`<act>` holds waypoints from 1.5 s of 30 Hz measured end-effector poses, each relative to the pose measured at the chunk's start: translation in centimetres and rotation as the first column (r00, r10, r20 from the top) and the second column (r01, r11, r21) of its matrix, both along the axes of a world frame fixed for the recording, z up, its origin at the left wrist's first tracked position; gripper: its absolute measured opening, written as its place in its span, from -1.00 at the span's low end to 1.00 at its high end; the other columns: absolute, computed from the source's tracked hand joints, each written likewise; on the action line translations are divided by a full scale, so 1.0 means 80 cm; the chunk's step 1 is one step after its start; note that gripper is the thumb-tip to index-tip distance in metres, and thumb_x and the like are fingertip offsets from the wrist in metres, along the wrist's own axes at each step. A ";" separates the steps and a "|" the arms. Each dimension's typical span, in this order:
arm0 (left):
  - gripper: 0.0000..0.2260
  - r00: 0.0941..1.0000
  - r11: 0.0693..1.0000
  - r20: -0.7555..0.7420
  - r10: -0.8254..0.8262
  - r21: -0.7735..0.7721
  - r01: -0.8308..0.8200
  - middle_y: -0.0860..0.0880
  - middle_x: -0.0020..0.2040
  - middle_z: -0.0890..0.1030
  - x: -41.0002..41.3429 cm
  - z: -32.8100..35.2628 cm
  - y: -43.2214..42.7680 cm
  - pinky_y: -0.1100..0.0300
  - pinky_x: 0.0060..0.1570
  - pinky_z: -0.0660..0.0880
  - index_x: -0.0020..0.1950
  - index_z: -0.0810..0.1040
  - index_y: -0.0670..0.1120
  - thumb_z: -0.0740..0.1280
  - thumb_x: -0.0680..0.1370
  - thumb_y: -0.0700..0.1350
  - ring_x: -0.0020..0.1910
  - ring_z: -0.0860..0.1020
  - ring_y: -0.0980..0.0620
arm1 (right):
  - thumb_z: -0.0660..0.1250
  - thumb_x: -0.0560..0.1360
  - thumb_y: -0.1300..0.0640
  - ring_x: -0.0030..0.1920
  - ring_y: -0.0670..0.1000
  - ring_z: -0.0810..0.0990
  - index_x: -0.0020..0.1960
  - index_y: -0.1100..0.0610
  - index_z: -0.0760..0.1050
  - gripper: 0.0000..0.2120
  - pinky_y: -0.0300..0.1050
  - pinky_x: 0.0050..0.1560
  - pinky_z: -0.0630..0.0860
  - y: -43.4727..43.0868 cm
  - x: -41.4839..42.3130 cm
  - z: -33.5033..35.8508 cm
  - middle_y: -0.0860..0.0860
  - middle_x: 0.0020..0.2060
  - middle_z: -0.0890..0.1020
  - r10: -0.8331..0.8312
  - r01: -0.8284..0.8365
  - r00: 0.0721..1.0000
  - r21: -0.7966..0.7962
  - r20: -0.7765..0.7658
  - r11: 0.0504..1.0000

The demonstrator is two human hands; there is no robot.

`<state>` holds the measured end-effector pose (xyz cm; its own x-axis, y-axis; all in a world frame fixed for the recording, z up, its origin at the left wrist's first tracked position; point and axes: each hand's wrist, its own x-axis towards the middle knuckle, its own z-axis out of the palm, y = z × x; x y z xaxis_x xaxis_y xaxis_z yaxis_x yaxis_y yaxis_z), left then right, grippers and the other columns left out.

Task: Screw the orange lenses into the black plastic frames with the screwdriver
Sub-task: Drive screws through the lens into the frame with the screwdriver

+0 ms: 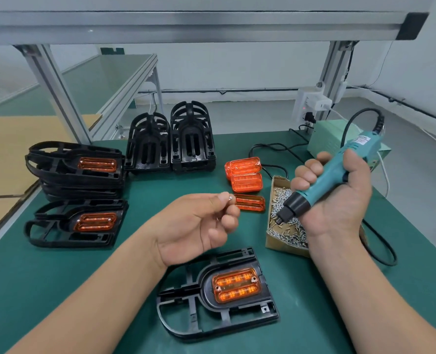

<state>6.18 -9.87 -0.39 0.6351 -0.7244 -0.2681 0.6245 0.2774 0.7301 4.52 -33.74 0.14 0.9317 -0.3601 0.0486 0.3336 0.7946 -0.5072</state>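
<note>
- Frame [205,300], lens [236,284] seated, lies below both hands.
- Left hand [194,226] pinches screw [230,198] between thumb and fingertip.
- Right hand [339,200] grips screwdriver [330,173]; label unreadable.

- The table [160,190] has a green top.
- Near its front edge a black frame [186,315] lies flat, with an orange lens [236,284] seated in it.
- At the left sits a stack [66,180] of frames, topped by a lens. Just in front of it lies a single frame [58,226], also with a lens.
- At the back stand two upright piles [171,146] of bare frames.
- Right of centre lie loose lenses [246,180].
- Beside them is a box [275,241] of screws.
- At the back right sits a green unit [331,136], with a black cable [380,251] trailing over the table.
</note>
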 end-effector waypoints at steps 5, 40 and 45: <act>-0.94 0.991 0.991 0.118 -0.063 0.123 0.049 -0.09 -0.09 0.58 -0.012 0.000 -0.006 0.36 -0.50 0.32 0.01 0.57 -0.16 0.35 0.67 -0.22 -0.33 0.39 0.14 | 0.22 0.63 -0.07 -0.33 -0.04 0.37 -0.03 0.12 0.45 -0.75 -0.19 -0.37 0.40 0.010 -0.004 0.004 -0.01 -0.27 0.40 0.025 -0.025 0.999 -0.021 0.026 0.999; -0.86 0.868 0.895 0.477 -0.141 0.435 -0.094 -0.04 -0.20 0.61 -0.032 -0.003 -0.022 0.33 -0.50 0.25 0.03 0.72 -0.09 0.56 0.52 -0.26 -0.44 0.38 0.11 | 0.23 0.67 -0.12 -0.31 -0.03 0.38 -0.02 0.13 0.46 -0.69 -0.17 -0.31 0.43 0.018 -0.020 0.015 0.01 -0.26 0.40 0.024 -0.022 0.989 -0.017 0.148 1.000; -0.85 0.863 0.894 0.482 -0.151 0.438 -0.088 -0.04 -0.15 0.65 -0.032 -0.004 -0.022 0.34 -0.49 0.28 0.04 0.71 -0.08 0.57 0.51 -0.25 -0.44 0.41 0.12 | 0.25 0.66 -0.13 -0.30 -0.04 0.39 -0.02 0.12 0.46 -0.69 -0.17 -0.31 0.42 0.017 -0.020 0.014 0.00 -0.26 0.40 0.028 -0.024 0.990 -0.028 0.138 0.999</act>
